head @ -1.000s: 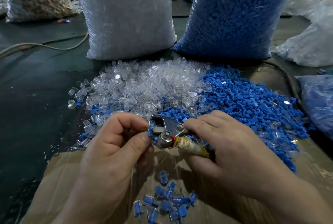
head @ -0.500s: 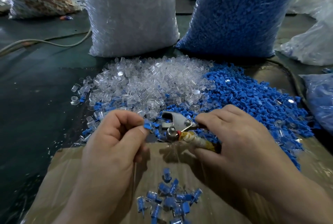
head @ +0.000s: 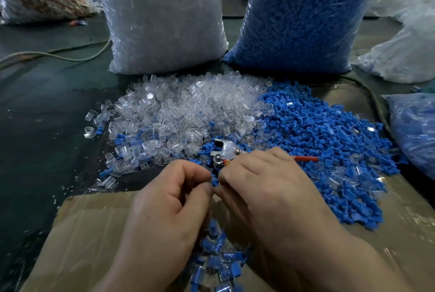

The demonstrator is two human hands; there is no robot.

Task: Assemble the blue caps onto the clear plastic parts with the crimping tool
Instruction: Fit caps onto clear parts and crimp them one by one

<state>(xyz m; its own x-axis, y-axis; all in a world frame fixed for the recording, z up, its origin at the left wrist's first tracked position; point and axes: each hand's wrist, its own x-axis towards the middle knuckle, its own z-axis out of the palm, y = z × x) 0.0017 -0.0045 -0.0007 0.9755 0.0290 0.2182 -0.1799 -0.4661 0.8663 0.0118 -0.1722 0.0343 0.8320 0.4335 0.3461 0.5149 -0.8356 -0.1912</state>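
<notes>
We record the left hand [head: 169, 200] and the right hand [head: 266, 188] meeting fingertip to fingertip above the near part of the work surface. The left thumb and forefinger are curled and pinch a blue cap [head: 214, 180]; the other left fingers are folded toward the palm. The right thumb and forefinger close on the same piece from the other side, though the knuckles largely hide the contact. We cannot tell whether a clear part is seated on that cap.

The crimping tool [head: 224, 153] lies just beyond the hands, where the two heaps meet. Only its metal head and the end of a red handle show. The middle runs behind the right hand, and we cannot tell whether that hand touches it.

The pile of clear plastic parts [head: 188, 108] sits to the left and the pile of blue caps [head: 317, 131] to the right, mingling at their border. A small heap of blue-and-clear pieces [head: 216, 261] lies on the cardboard sheet [head: 82, 233], partly covered by both wrists and cut off by the lower frame edge.

At the back stand the bag of clear parts [head: 160, 21], labelled "SI 017", and the bag of blue caps [head: 301, 16], both cropped at the top. A further blue-filled bag [head: 414, 131] is cut by the right edge. A cable [head: 70, 56] crosses the dark table [head: 35, 127] at left.
</notes>
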